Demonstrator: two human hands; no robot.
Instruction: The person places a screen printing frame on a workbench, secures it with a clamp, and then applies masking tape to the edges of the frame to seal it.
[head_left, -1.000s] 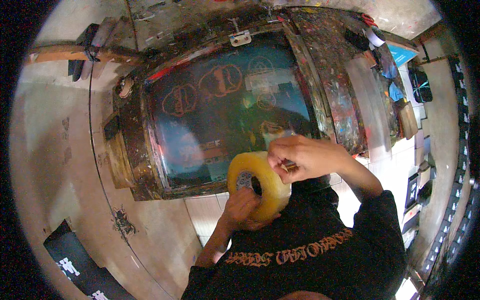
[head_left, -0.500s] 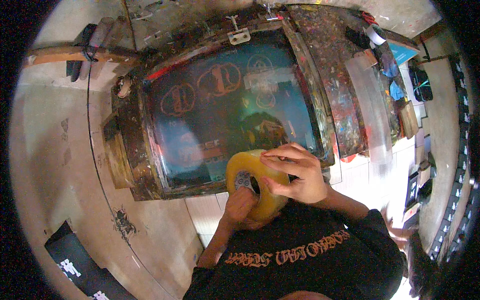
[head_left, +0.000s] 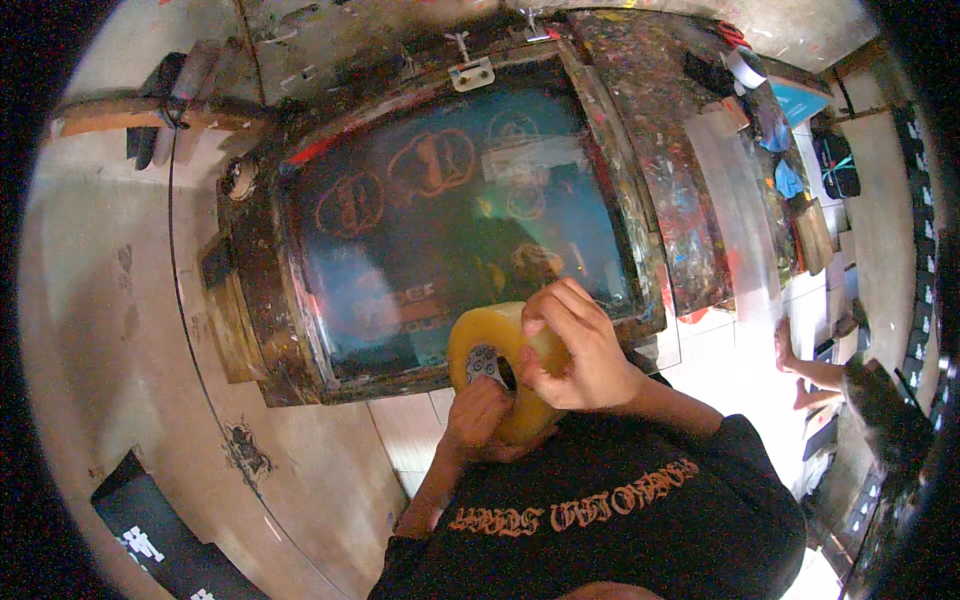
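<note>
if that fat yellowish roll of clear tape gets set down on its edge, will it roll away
The yellowish roll of clear packing tape is a round ring, so on its rim it would probably roll; laid flat, likely not. It looks thickly wound, so probably stiff and fairly heavy for its size. Both the left hand and right hand grip it.

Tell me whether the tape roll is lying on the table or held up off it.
Held up. The yellowish tape roll sits between both hands: the left hand grips it from below, the right hand covers its top edge.
</note>
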